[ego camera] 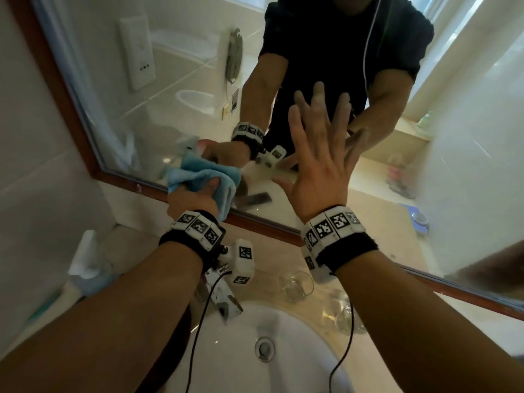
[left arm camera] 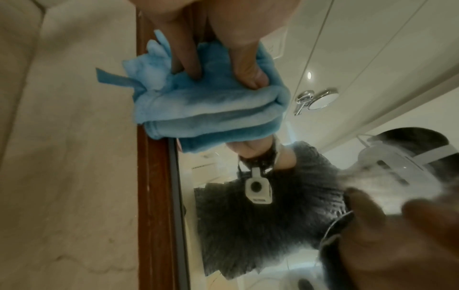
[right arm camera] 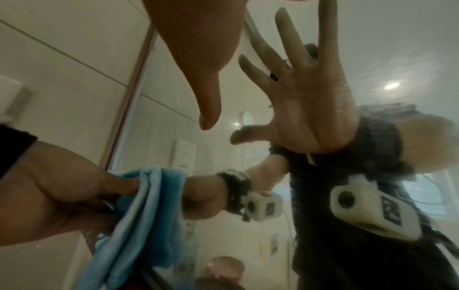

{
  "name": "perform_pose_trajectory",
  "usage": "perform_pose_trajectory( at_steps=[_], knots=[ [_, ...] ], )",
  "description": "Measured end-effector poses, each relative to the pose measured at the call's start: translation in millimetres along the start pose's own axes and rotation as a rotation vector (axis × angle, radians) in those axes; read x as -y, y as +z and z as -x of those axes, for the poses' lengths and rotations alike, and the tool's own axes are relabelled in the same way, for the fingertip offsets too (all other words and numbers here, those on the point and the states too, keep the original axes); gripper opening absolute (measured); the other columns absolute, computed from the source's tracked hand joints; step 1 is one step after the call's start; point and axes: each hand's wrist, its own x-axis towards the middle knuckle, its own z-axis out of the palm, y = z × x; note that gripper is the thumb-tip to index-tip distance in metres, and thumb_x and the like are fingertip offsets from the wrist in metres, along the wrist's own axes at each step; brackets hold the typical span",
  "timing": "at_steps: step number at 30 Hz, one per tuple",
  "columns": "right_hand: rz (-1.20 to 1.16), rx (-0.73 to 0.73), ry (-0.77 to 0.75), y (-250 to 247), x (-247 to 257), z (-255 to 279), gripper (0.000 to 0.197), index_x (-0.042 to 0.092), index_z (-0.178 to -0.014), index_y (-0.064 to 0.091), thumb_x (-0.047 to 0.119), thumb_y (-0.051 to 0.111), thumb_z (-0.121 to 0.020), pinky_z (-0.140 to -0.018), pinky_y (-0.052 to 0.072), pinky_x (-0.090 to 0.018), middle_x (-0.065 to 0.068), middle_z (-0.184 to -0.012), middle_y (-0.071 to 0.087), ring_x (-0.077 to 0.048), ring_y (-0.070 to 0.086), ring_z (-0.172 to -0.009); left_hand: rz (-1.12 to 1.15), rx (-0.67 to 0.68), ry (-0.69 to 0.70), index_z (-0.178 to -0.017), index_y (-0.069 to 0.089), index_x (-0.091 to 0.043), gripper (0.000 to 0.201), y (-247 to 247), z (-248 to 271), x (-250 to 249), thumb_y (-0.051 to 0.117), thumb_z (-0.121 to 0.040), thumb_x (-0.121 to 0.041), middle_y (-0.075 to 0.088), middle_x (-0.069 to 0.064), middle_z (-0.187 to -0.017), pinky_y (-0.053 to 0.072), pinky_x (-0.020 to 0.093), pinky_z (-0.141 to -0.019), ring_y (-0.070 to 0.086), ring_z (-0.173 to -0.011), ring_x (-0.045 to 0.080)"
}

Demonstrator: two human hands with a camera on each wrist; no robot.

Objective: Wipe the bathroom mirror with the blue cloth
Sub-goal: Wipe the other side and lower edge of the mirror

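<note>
The bathroom mirror (ego camera: 170, 80) has a brown wooden frame (ego camera: 263, 225) and hangs above the sink. My left hand (ego camera: 192, 198) grips a folded blue cloth (ego camera: 198, 173) and holds it against the glass at the mirror's lower left corner, partly over the frame. In the left wrist view my fingers (left arm camera: 243, 64) curl into the blue cloth (left arm camera: 203, 109) beside the frame (left arm camera: 154, 196). My right hand (ego camera: 320, 154) lies open on the glass to the right of the cloth, fingers spread. The right wrist view shows its thumb (right arm camera: 206, 94) and the cloth (right arm camera: 139, 225) in my left hand (right arm camera: 62, 196).
Below the mirror sits a white sink basin (ego camera: 297, 350) with a chrome faucet (ego camera: 224, 296). Clear drinking glasses (ego camera: 297, 283) stand on the beige counter to the right of the faucet. A white item (ego camera: 85, 256) stands at the left wall. Black cables hang from both wrists.
</note>
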Motion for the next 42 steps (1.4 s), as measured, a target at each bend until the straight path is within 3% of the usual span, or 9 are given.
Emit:
perform_pose_trajectory(
  at_steps=[5, 10, 16, 21, 27, 31, 36, 39, 42],
  knots=[
    [0.097, 0.048, 0.053, 9, 13, -15, 0.120, 0.029, -0.154, 0.009, 0.054, 0.080, -0.061, -0.104, 0.004, -0.077, -0.005, -0.163, 0.006, -0.041, 0.004, -0.147, 0.048, -0.012, 0.006, -0.131, 0.057, -0.010, 0.068, -3, -10, 4, 0.074, -0.079, -0.051, 0.062, 0.008, -0.130, 0.046, 0.031, -0.095, 0.060, -0.117, 0.027],
    [0.101, 0.039, 0.050, 12, 12, -14, 0.122, 0.030, -0.154, 0.009, 0.053, 0.082, -0.058, -0.104, 0.006, -0.077, -0.004, -0.163, 0.008, -0.040, 0.006, -0.147, 0.070, -0.017, 0.054, -0.133, 0.056, -0.012, 0.061, 2, 5, 7, 0.067, -0.086, -0.050, 0.062, 0.006, -0.130, 0.037, 0.021, -0.083, 0.059, -0.117, 0.024],
    [0.102, -0.012, 0.055, 16, 12, -14, 0.115, 0.032, -0.153, 0.011, 0.056, 0.078, -0.062, -0.105, 0.007, -0.077, -0.002, -0.162, 0.011, -0.040, 0.010, -0.147, 0.097, 0.070, 0.097, -0.131, 0.060, -0.017, 0.059, 24, 43, 6, 0.070, -0.084, -0.049, 0.062, 0.005, -0.129, 0.038, 0.022, -0.084, 0.058, -0.118, 0.027],
    [0.068, 0.038, 0.038, 12, 11, -13, 0.120, 0.033, -0.153, 0.004, 0.063, 0.075, -0.060, -0.105, 0.003, -0.076, -0.002, -0.163, 0.006, -0.040, 0.005, -0.147, 0.076, 0.082, 0.138, -0.124, 0.065, -0.018, 0.061, 37, 56, 8, 0.073, -0.077, -0.056, 0.068, 0.004, -0.119, 0.050, 0.032, -0.093, 0.063, -0.111, 0.028],
    [0.087, 0.054, 0.032, 12, 8, -10, 0.117, 0.033, -0.154, 0.004, 0.066, 0.072, -0.065, -0.106, 0.005, -0.075, -0.001, -0.163, 0.003, -0.037, 0.004, -0.148, 0.062, 0.048, 0.110, -0.129, 0.061, -0.016, 0.056, 30, 41, 6, 0.067, -0.085, -0.051, 0.065, 0.008, -0.124, 0.046, 0.032, -0.090, 0.060, -0.113, 0.030],
    [0.063, 0.060, 0.027, 10, 10, -8, 0.113, 0.031, -0.154, 0.006, 0.064, 0.071, -0.068, -0.107, 0.001, -0.074, -0.002, -0.163, 0.004, -0.038, 0.003, -0.148, 0.104, -0.001, 0.085, -0.131, 0.060, -0.017, 0.056, 7, 10, 7, 0.069, -0.085, -0.047, 0.062, 0.008, -0.127, 0.039, 0.026, -0.082, 0.059, -0.114, 0.031],
    [0.060, 0.098, 0.080, 8, 17, -9, 0.116, 0.030, -0.154, 0.003, 0.058, 0.073, -0.066, -0.108, -0.003, -0.073, -0.003, -0.163, -0.002, -0.037, -0.004, -0.148, 0.173, -0.017, 0.080, -0.138, 0.054, -0.015, 0.059, -23, -35, 5, 0.069, -0.087, -0.041, 0.059, 0.006, -0.133, 0.038, 0.023, -0.085, 0.057, -0.119, 0.028],
    [0.054, 0.093, 0.133, 12, 28, -10, 0.120, 0.028, -0.154, 0.000, 0.051, 0.077, -0.066, -0.109, -0.001, -0.073, -0.003, -0.163, -0.003, -0.040, -0.005, -0.147, 0.190, -0.044, 0.095, -0.137, 0.055, -0.014, 0.060, -37, -59, 6, 0.070, -0.086, -0.042, 0.061, 0.006, -0.132, 0.043, 0.026, -0.095, 0.057, -0.119, 0.028],
    [0.034, 0.055, 0.138, 18, 49, -18, 0.118, 0.025, -0.154, -0.002, 0.044, 0.078, -0.069, -0.111, 0.001, -0.071, -0.004, -0.163, -0.002, -0.039, -0.005, -0.148, 0.215, -0.063, 0.066, -0.136, 0.056, -0.016, 0.058, -45, -72, 6, 0.071, -0.086, -0.041, 0.062, 0.005, -0.129, 0.042, 0.025, -0.089, 0.058, -0.117, 0.028]
  ],
)
